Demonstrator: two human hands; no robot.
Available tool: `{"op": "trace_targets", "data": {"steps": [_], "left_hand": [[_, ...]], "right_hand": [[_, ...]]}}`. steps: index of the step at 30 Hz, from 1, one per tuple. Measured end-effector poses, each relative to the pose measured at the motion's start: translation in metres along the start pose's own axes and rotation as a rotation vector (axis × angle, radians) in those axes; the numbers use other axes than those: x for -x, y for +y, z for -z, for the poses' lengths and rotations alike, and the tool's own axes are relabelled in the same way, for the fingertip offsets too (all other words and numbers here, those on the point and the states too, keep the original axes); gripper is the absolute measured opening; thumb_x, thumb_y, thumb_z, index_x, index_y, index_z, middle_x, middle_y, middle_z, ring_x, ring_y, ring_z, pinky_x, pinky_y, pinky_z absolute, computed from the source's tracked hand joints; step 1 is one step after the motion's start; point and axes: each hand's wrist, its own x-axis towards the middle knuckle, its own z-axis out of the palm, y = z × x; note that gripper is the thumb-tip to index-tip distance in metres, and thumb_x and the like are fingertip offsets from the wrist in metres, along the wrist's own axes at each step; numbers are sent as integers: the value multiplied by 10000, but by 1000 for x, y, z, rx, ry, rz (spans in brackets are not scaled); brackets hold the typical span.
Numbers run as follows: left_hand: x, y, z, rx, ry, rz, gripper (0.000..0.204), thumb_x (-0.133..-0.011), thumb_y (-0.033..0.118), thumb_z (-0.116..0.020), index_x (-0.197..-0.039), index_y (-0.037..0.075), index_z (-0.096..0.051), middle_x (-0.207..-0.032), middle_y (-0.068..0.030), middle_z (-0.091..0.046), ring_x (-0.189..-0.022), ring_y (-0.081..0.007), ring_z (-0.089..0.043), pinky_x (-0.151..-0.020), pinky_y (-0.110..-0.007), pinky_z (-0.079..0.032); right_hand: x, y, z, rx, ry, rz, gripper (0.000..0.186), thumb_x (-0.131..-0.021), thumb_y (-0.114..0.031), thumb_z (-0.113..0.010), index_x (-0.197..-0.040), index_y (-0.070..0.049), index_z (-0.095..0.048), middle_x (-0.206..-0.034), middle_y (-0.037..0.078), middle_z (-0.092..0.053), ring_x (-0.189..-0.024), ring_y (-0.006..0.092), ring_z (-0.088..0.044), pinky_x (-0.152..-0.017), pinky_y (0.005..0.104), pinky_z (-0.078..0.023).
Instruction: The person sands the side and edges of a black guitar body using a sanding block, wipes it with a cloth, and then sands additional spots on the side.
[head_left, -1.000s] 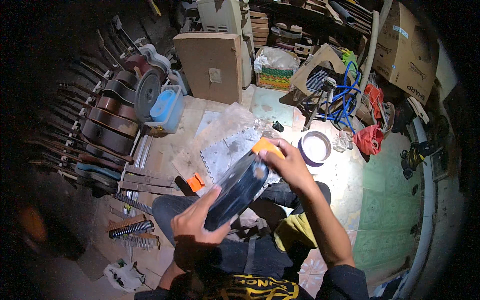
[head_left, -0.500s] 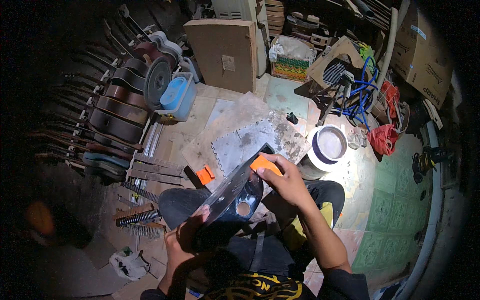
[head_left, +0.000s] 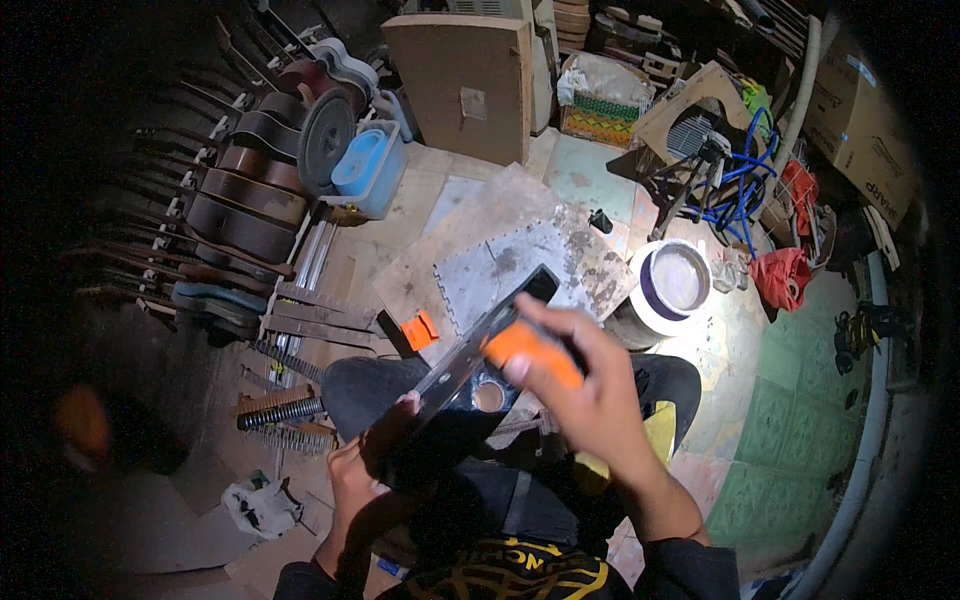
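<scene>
A dark glossy guitar body (head_left: pixel 455 378) with a round hole lies tilted across my lap, its far end raised toward the grey mat. My left hand (head_left: pixel 352 478) grips its near end, with the fingertips over the side; part of this hand is in shadow. A folded orange sheet of sandpaper (head_left: pixel 540 355), smeared by motion, is pinched between the thumb and fingers of my right hand (head_left: pixel 605 390), against or just over the upper part of the body. Another orange folded piece (head_left: pixel 420 330) lies on the floor past my left knee.
A grey mat with a toothed edge (head_left: pixel 490 275) lies on a stained board ahead. Guitars (head_left: pixel 235 215) hang in a row at left, near a blue tub (head_left: pixel 360 165). A white bucket (head_left: pixel 645 290) stands at right, below blue hose (head_left: pixel 740 185). Clamps and springs (head_left: pixel 285 415) lie left.
My right hand has drawn the sandpaper back from the far end of the guitar body, toward me. My left hand keeps its grip. The whole view has shifted slightly.
</scene>
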Motion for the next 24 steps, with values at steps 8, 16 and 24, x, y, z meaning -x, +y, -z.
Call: {"op": "trace_targets", "data": {"steps": [8,16,24], "left_hand": [[-6,-13,-30,263,-33,133,555,-816,167,-785,-1326,10,-632,-1231,-211,-692,-1111,-276,-697,-947,-390,-553],[-60,46,-22,-40,-114,-29,750,-760,158,-793,-1438,28,-500,-1305,-235,-648,-1170,-393,-654,-972,-436,-538],[-105,74,-51,-93,-132,9,920,-835,211,-721,-1563,-16,-205,-1297,-205,-656,-1001,-430,-685,-879,-524,-531]], "right_hand": [[14,-47,7,402,-37,257,422,-873,-146,-744,-1262,-3,-664,-1145,220,-703,-1018,324,-684,-958,401,-508],[-1,-42,13,620,193,425,556,-783,-120,-792,-1322,-122,-657,-1016,174,-666,-859,333,-608,-752,413,-478],[-21,-35,36,821,351,452,517,-764,-91,-782,-1267,-148,-677,-1020,177,-653,-848,353,-593,-757,432,-483]]}}
